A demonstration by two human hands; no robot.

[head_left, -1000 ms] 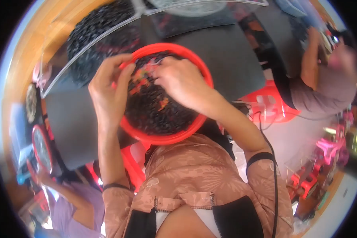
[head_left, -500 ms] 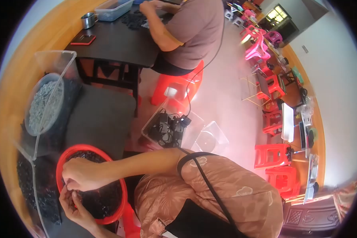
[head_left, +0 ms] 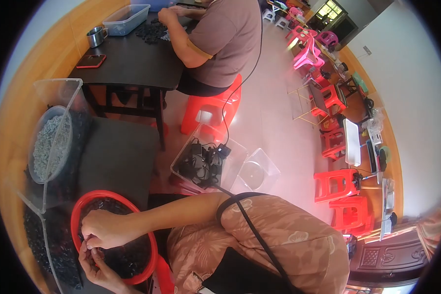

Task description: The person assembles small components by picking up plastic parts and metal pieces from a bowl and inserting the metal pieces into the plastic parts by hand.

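Note:
My right hand (head_left: 105, 228) reaches over a red basin (head_left: 154, 259), its fingers closed in a pinch. Just below it, my left hand (head_left: 100, 269) meets it with fingertips pressed together. Whatever lies between the fingertips is too small and covered to make out. Many small dark pieces (head_left: 127, 257) fill the basin beneath both hands.
A clear bin (head_left: 45, 191) with dark pieces and a tub of grey pieces (head_left: 51, 147) stands at left. A co-worker (head_left: 220, 44) sits at a black table (head_left: 132, 63) with a metal mug (head_left: 96, 36) and phone (head_left: 90, 61). Adapters (head_left: 201, 161) fill a floor box.
The view has shifted, so the basin and my hands sit slightly lower in it. My hands stay pinched together over the basin.

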